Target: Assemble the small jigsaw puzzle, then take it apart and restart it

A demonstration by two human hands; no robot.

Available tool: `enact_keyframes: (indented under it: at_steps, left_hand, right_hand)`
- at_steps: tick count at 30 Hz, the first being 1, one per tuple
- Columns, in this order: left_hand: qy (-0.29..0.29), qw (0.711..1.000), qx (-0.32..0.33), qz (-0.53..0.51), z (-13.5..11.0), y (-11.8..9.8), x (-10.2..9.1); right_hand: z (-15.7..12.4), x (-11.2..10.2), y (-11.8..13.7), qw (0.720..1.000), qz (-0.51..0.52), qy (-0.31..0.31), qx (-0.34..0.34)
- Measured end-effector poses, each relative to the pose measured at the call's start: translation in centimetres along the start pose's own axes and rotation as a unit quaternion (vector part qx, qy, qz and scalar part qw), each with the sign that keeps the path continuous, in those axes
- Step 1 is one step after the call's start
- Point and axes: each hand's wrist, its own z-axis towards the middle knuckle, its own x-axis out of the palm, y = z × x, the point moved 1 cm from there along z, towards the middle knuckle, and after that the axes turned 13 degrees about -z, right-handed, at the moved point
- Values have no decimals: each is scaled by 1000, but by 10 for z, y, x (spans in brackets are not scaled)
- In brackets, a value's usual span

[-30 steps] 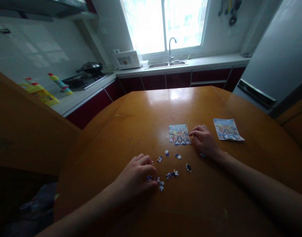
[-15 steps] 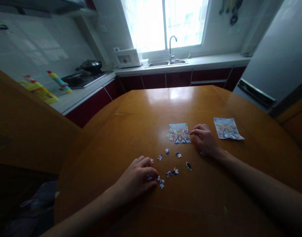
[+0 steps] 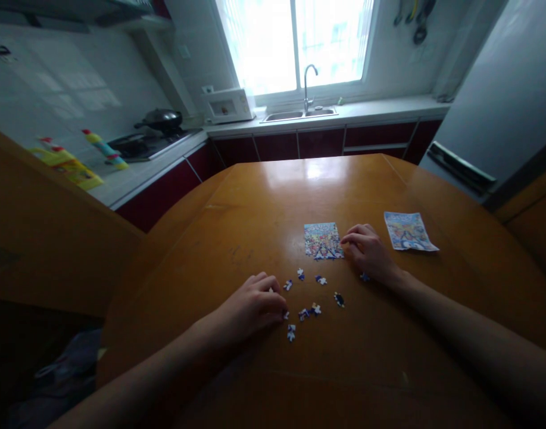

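A multicoloured, flat, rectangular puzzle (image 3: 324,240) lies in from the far edge of the brown wooden table (image 3: 255,208). A push by the right hand (image 3: 365,250) beside it could split it (whether this or the left hand (image 3: 257,302) grips, one cannot tell).

puzzle (image 3: 324,241) on table (image 3: 201,250), loose pieces (image 3: 316,309) before it, sheet (image 3: 409,231) at right

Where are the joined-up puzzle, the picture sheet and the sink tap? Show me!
Joined-up puzzle (image 3: 323,241): head view, middle of its printed face.
Picture sheet (image 3: 409,230): head view, middle of its printed side.
Sink tap (image 3: 305,90): head view, upright neck.
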Motion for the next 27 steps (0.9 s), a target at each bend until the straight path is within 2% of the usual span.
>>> enact_keyframes:
  at_steps: [2,7,11,15,21,27]
  left_hand:
    - [15,1000,12,-5,5,-2,-2]
    - [1,999,51,4,20,-5,3]
    - [7,999,47,19,29,-6,5]
    - [18,998,49,26,24,-6,2]
    - [66,996,53,17,13,-16,-4]
    - [107,991,77,-7,15,-26,-3]
  right_hand:
    - [0,0,0,1000,-1,-1,-1]
    - [0,0,-1,1000,0,-3,-3]
    - [0,-1,-1,1000,-2,-5,-5]
    - [0,-1,0,1000,0,-5,-4]
    - [1,-1,0,1000,-4,-3,-2]
    - [1,0,-2,1000,-7,0,3]
